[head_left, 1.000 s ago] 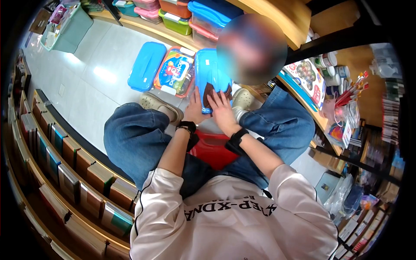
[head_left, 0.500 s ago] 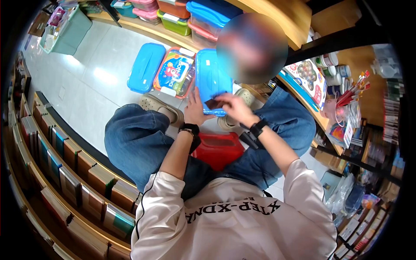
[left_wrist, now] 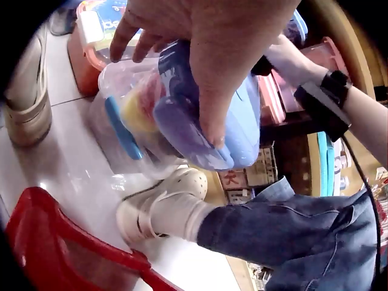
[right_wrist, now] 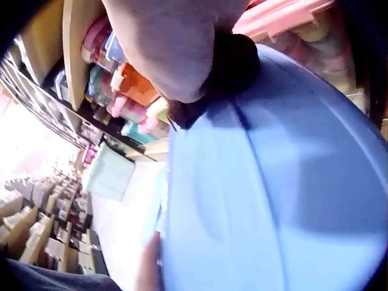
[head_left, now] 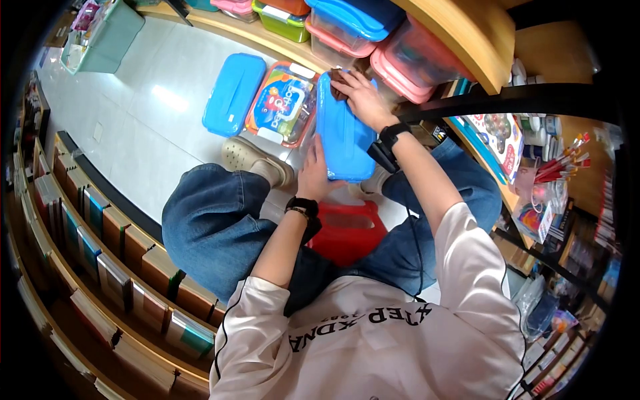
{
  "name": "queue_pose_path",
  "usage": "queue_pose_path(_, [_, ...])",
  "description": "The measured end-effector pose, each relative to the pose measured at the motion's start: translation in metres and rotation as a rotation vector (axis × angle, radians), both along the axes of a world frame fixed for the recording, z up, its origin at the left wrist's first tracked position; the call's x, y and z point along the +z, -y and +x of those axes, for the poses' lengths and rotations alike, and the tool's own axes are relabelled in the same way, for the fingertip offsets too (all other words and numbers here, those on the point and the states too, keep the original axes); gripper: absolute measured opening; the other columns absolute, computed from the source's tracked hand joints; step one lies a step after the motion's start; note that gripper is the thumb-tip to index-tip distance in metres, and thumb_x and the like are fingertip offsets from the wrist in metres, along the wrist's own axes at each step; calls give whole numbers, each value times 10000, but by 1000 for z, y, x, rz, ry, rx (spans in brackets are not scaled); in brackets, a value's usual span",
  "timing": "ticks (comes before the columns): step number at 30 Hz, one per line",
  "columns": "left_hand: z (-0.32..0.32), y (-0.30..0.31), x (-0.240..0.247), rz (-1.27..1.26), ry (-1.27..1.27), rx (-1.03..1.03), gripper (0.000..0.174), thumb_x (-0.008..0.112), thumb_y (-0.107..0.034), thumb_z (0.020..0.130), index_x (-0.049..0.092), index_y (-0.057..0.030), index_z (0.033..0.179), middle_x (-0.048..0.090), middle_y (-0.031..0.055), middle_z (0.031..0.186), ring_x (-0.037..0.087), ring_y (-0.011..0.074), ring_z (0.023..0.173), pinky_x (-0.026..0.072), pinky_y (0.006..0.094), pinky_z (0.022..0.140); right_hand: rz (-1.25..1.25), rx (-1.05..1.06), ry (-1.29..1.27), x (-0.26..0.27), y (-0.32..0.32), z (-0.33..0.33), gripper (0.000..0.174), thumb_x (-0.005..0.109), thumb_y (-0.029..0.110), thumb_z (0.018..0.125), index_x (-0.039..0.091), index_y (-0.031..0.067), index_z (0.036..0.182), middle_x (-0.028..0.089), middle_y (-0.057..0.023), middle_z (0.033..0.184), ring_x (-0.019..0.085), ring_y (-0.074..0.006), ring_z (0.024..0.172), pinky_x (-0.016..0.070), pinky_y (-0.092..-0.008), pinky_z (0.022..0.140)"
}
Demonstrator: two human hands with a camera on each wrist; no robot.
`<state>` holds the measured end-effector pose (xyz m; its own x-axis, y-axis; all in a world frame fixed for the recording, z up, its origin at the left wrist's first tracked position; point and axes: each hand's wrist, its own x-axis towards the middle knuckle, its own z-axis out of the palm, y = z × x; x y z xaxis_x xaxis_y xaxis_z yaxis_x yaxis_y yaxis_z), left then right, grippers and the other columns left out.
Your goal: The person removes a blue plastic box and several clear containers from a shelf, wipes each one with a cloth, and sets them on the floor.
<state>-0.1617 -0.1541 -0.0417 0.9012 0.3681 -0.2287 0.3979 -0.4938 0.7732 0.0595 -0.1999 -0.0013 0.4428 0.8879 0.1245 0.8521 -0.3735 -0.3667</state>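
A clear plastic storage box (left_wrist: 142, 112) with a blue lid (head_left: 343, 137) stands on the floor between the person's feet. Colourful contents show through its side in the left wrist view. The left hand (head_left: 319, 175) grips its near left corner, thumb over the lid's end and fingers along the side. At the lid's far end, the right hand (head_left: 367, 102) holds a crumpled dark brown cloth (head_left: 339, 89) against the top. In the right wrist view the cloth (right_wrist: 236, 66) bunches under that hand, over the edge of the lid; the fingertips are hidden there.
Left of the box lie an orange-rimmed box (head_left: 281, 103) with a printed label and a blue-lidded box (head_left: 233, 93). A red plastic object (head_left: 347, 233) sits between the legs. Shelves with coloured boxes (head_left: 283, 23) stand ahead, bookshelves (head_left: 120, 267) at left, a pale green bin (head_left: 110, 40) far left.
The right hand has moved the brown cloth from the lid's near end to its far end. The left hand stays at the near left corner. The head view has shifted slightly.
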Motion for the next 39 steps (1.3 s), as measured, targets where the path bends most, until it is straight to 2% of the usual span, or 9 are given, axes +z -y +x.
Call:
queue_pose_path(5, [0, 0, 2, -59, 11, -3, 1284, 847, -274, 498, -36, -90, 1412, 274, 282, 1347, 408, 450, 1159, 437, 475, 870, -81, -129, 119, -5, 17, -3, 471, 554, 55, 741, 534, 147, 1202, 455, -110, 1291, 412, -293, 1184, 374, -394, 978])
queue_pose_path(8, [4, -4, 9, -114, -85, -68, 1315, 842, -257, 533, -134, -34, 1385, 218, 299, 1375, 403, 414, 1190, 429, 417, 920, -81, -189, 176, -11, 27, -6, 458, 543, 61, 744, 547, 149, 1194, 463, -111, 1284, 427, -297, 1166, 397, -405, 947])
queue_pose_path(14, [3, -4, 8, -40, -48, -67, 1321, 834, -288, 546, -159, -48, 1384, 278, 314, 1338, 457, 421, 1131, 445, 416, 896, -133, -233, 208, -19, 50, -51, 419, 469, 77, 799, 511, 87, 1216, 449, -130, 1295, 424, -314, 1176, 397, -442, 919])
queue_pose_path(20, [1, -1, 4, -53, -16, -60, 1323, 844, -321, 522, -113, -62, 1398, 263, 323, 1347, 420, 432, 1165, 456, 446, 867, -221, -203, 185, -7, 82, -108, 452, 464, 94, 803, 465, 62, 1253, 396, -147, 1344, 400, -326, 1210, 382, -441, 946])
queue_pose_path(26, [2, -2, 3, -51, -21, -79, 1326, 838, -305, 544, -163, -82, 1384, 333, 320, 1294, 488, 429, 1084, 467, 457, 843, -268, -181, 112, -2, 99, -141, 474, 467, 87, 802, 435, 46, 1273, 379, -159, 1353, 381, -331, 1231, 369, -424, 969])
queue_pose_path(34, [1, -1, -2, -3, -34, -54, 1316, 838, -293, 544, -149, -83, 1389, 367, 307, 1259, 513, 428, 1042, 475, 450, 821, -287, -105, -89, 11, 112, -166, 472, 544, 88, 747, 510, 69, 1217, 406, -166, 1334, 420, -341, 1187, 423, -393, 936])
queue_pose_path(36, [2, -3, -9, -12, -22, -46, 1318, 840, -297, 541, -143, -81, 1391, 372, 303, 1255, 503, 428, 1055, 471, 449, 830, -212, -96, -38, 17, 113, -164, 451, 574, 94, 714, 561, 86, 1165, 470, -168, 1276, 497, -334, 1103, 460, -369, 885])
queue_pose_path(38, [1, -5, -12, -20, -10, -41, 1319, 842, -301, 538, -137, -78, 1393, 377, 299, 1251, 494, 429, 1067, 467, 448, 839, -146, -131, -345, 33, 107, -150, 380, 564, 86, 709, 614, 93, 1085, 595, -143, 1113, 589, -307, 950, 492, -359, 818])
queue_pose_path(39, [1, -5, -12, -24, 4, -42, 1323, 844, -307, 535, -137, -75, 1393, 375, 297, 1255, 480, 431, 1085, 458, 448, 854, -50, -172, -593, 46, 102, -137, 324, 542, 80, 710, 642, 94, 1018, 660, -112, 922, 626, -291, 815, 505, -359, 770])
